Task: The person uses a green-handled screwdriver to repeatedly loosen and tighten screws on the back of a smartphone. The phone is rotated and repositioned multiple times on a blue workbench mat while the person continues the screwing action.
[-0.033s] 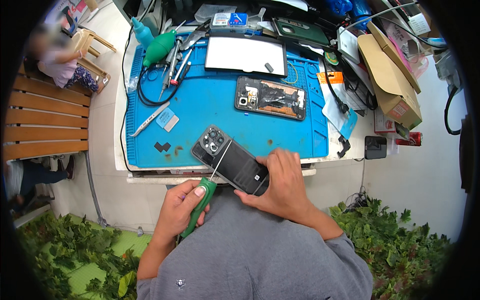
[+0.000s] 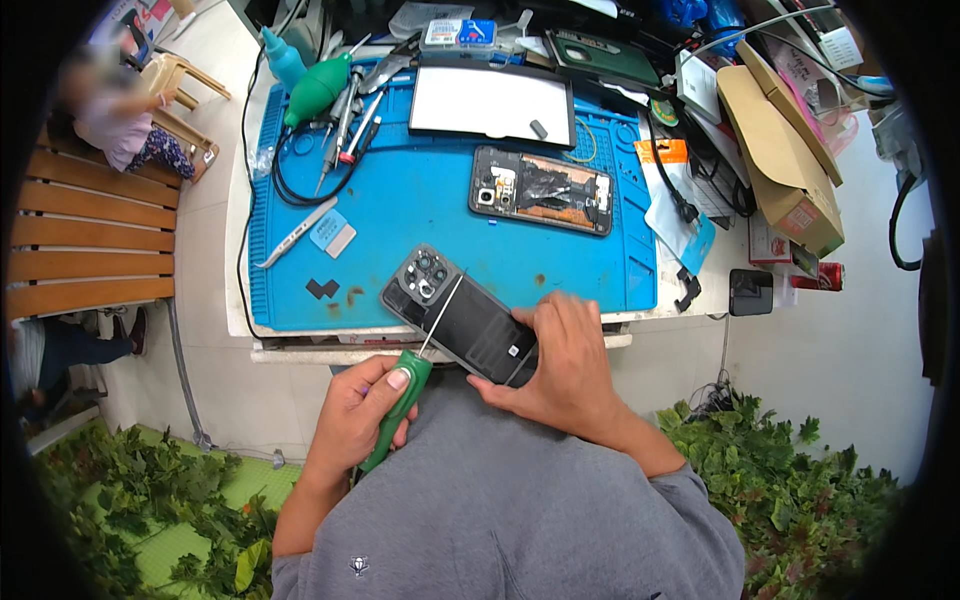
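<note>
A green-handled screwdriver (image 2: 400,405) is gripped tight in the left hand (image 2: 357,415). Its tip is laid on the dark phone back cover (image 2: 462,314), which is clamped by the right hand (image 2: 560,365)

**Packages, labels and screens around the blue mat**

At 12 o'clock lies a white rectangular display panel (image 2: 492,103) with a dark frame. Just above it sits a small blister package (image 2: 458,33), blue, red and white. At 2 o'clock 2 brown cardboard boxes (image 2: 775,140) lean together, the lower with a red label. Left of them lies an orange-and-white pouch (image 2: 668,185). At 3 o'clock a small black screen (image 2: 750,291) lies flat, a red can (image 2: 818,276) beside it.
</note>
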`<state>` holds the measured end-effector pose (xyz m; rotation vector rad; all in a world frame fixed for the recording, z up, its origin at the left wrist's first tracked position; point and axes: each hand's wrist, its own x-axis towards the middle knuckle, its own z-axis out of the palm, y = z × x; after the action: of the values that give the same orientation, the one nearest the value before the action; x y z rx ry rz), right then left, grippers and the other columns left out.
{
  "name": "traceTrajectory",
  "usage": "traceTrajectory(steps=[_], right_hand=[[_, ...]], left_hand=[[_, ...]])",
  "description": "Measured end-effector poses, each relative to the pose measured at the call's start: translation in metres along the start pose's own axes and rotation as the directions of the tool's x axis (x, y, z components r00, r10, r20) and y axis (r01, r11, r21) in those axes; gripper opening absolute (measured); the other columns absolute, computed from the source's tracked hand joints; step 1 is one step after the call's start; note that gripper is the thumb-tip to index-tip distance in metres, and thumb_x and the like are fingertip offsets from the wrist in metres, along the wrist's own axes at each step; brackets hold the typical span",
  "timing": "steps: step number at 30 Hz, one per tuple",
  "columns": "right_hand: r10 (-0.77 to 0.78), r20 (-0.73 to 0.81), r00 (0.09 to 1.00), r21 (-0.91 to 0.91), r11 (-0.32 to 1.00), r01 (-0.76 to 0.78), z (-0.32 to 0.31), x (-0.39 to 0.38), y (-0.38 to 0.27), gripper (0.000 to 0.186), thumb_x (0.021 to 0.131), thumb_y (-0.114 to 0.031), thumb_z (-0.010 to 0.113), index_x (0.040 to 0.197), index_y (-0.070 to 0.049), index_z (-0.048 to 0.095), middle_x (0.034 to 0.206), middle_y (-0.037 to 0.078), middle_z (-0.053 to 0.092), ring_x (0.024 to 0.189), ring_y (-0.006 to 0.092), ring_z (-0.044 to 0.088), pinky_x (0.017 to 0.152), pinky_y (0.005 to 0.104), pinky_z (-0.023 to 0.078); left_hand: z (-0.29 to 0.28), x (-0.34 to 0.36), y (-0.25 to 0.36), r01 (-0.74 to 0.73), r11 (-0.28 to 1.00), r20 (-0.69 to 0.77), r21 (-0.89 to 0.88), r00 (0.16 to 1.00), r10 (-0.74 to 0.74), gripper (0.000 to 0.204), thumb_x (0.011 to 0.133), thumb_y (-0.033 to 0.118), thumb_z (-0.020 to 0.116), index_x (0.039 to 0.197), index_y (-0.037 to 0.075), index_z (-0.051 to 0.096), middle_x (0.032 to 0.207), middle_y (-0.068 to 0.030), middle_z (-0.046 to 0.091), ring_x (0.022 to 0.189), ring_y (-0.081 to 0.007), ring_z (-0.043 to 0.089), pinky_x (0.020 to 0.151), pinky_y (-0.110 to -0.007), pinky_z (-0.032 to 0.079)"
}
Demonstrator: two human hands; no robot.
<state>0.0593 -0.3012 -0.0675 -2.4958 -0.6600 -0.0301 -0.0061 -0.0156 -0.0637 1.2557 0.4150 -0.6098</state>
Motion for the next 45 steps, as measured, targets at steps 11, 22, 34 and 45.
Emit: traceTrajectory(steps=[11, 22, 34, 45], right_hand=[[0.001, 0.005, 1.000, 0.034, 0.999, -0.001, 0.0011, 0.0038, 0.0019, 0.074, 0.069, -0.045, 0.106, 0.115, -0.001, 0.068, 0.109, 0.013, 0.056, 0.103, 0.0323, 0.057, 0.091, 0.0459, 0.042], [0.015, 0.025, 1.000, 0.043, 0.999, -0.016, -0.0036, 0.0054, -0.0007, 0.077, 0.070, -0.047, 0.106, 0.117, 0.001, 0.067, 0.109, 0.015, 0.059, 0.105, 0.0338, 0.058, 0.093, 0.0472, 0.043], [0.005, 0.040, 0.999, 0.021, 1.000, -0.006, -0.0022, 0.0039, 0.0009, 0.078, 0.073, -0.051, 0.104, 0.116, 0.002, 0.066, 0.109, 0.015, 0.059, 0.105, 0.0332, 0.058, 0.095, 0.0476, 0.043], [0.001, 0.035, 0.999, 0.019, 1.000, -0.002, -0.0019, 0.0036, 0.0015, 0.079, 0.073, -0.051, 0.104, 0.117, 0.002, 0.066, 0.109, 0.015, 0.059, 0.105, 0.0334, 0.058, 0.095, 0.0478, 0.043]], left_hand=[[-0.0042, -0.0022, 0.0008, 0.013, 1.000, 0.040, 0.028, 0.999, -0.014, 0.038, 0.121, 0.029, 0.062, 0.135, -0.004, 0.073, 0.088, -0.0078, 0.072, 0.059, -0.0099, 0.064, 0.055, -0.027, 0.050], [-0.0045, -0.0041, 0.0024, 0.021, 1.000, 0.031, 0.006, 0.999, -0.022, 0.037, 0.121, 0.028, 0.064, 0.136, -0.004, 0.074, 0.088, -0.0087, 0.073, 0.061, -0.0102, 0.064, 0.056, -0.027, 0.051], [0.0009, 0.0008, -0.0014, -0.020, 0.999, -0.016, 0.045, 1.000, 0.021, 0.037, 0.120, 0.026, 0.060, 0.134, -0.005, 0.072, 0.085, -0.0101, 0.073, 0.056, -0.0126, 0.064, 0.054, -0.029, 0.051], [0.0031, -0.0013, -0.0015, -0.027, 1.000, -0.031, 0.008, 0.999, 0.027, 0.038, 0.121, 0.029, 0.063, 0.137, -0.004, 0.074, 0.087, -0.0073, 0.073, 0.060, -0.0101, 0.064, 0.056, -0.027, 0.050]])
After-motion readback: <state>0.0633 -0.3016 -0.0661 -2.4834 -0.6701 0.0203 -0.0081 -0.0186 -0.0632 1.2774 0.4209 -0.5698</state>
